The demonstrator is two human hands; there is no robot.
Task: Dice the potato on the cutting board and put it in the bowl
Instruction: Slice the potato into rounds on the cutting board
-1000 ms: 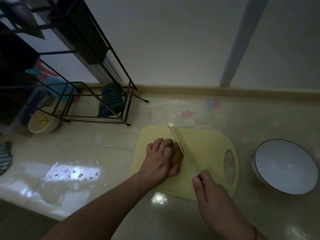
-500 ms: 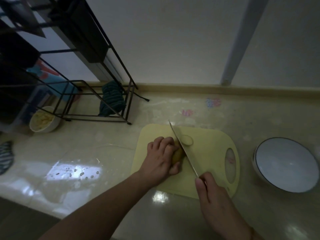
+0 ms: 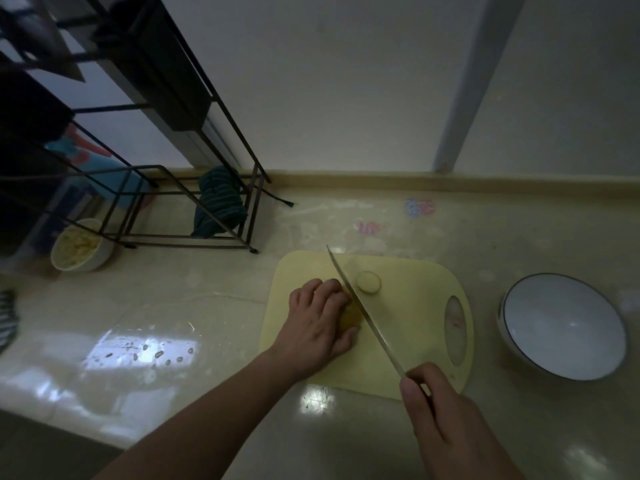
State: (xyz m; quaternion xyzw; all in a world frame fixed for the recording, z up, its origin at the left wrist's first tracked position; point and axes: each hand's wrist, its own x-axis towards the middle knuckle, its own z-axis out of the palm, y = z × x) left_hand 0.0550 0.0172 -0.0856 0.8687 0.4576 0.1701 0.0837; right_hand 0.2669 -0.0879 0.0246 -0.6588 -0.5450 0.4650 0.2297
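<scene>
Head view: potato slicing on a pale yellow plastic cutting board (image 3: pixel 412 327).
Left hand (image 3: pixel 317 329) grips the lumpy potato (image 3: pixel 349 315); right hand (image 3: pixel 446 427) clasps a long steel knife (image 3: pixel 363 313); a round slice (image 3: pixel 368 282) lies beside the blade; a glossy white bowl (image 3: pixel 562 327) sits right of the board.

counter (image 3: pixel 214 306): glossy, stone-like, under both hands | board (image 3: pixel 415 327): matt yellow plastic | knife (image 3: pixel 360 310): smooth metal blade | bowl (image 3: pixel 561 327): glazed white, right of right hand | rack (image 3: pixel 221 109): dark metal

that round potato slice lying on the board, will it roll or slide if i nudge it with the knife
The potato slice lies flat on the cutting board, so it probably won't roll. Its fresh-cut face may be wet and cling, then slide. It looks thin, so it likely feels light.
</scene>
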